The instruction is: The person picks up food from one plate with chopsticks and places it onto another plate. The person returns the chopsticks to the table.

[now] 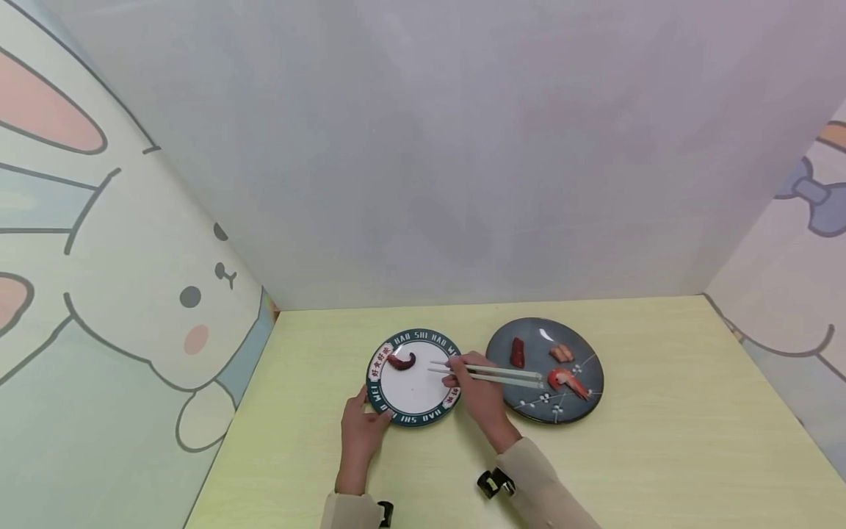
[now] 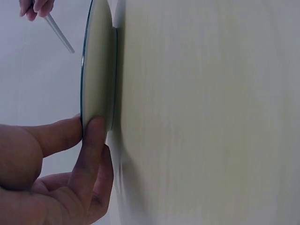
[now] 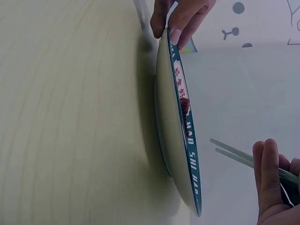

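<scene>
My left hand (image 1: 362, 430) pinches the near-left rim of a white plate (image 1: 411, 393) with a green lettered border. In the left wrist view its thumb is on the upper side and its fingers are beneath the rim. A dark red, curled piece of food (image 1: 402, 361) lies at the left of that plate. My right hand (image 1: 484, 400) grips a pair of pale chopsticks (image 1: 505, 372) over the plate's right side. Their tips (image 3: 214, 144) are slightly apart, with nothing between them, and stand clear of the plate's surface in the right wrist view.
To the right sits a dark plate (image 1: 529, 330) with a flower pattern. It bears a shrimp (image 1: 567, 383), a dark red chunk (image 1: 518, 353) and a pinkish-brown piece (image 1: 562, 353). Behind the pale yellow table (image 1: 661, 411) rises a plain wall (image 1: 463, 184).
</scene>
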The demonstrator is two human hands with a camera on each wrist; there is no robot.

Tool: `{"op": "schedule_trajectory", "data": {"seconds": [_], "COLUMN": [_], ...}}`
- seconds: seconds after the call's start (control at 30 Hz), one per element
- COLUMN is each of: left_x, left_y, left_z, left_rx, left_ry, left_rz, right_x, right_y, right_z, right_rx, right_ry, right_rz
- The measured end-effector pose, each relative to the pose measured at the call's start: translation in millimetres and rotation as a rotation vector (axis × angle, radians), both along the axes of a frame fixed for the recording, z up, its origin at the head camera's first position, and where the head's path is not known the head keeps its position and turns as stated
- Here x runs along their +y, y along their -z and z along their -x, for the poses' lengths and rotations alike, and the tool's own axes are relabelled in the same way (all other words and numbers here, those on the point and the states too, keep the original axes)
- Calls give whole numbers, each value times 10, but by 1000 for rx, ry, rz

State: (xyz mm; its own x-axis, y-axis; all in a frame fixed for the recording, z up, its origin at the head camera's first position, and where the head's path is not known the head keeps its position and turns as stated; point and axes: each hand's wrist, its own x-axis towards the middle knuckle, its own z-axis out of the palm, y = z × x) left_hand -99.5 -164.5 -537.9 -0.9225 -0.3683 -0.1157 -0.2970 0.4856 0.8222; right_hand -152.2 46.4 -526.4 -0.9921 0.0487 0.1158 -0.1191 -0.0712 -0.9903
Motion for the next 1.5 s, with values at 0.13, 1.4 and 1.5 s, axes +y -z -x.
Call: {"op": "schedule_trajectory", "data": {"seconds": [0.13, 1.4, 1.5], "left_x": [2, 0, 0], "left_y": [-7, 6, 5], "left_z": [-5, -17, -21], "left_rx": [2, 6, 10], "left_ry": [-1, -5, -3], "left_rz": [-6, 2, -1], "right_x": [-48, -337, -355], "right_y": [4, 76, 87], "right_z": [8, 202, 213], "right_rx": [-8, -53, -61], "right_ry": [-10, -152, -166], "right_rz": [16, -118, -138]}}
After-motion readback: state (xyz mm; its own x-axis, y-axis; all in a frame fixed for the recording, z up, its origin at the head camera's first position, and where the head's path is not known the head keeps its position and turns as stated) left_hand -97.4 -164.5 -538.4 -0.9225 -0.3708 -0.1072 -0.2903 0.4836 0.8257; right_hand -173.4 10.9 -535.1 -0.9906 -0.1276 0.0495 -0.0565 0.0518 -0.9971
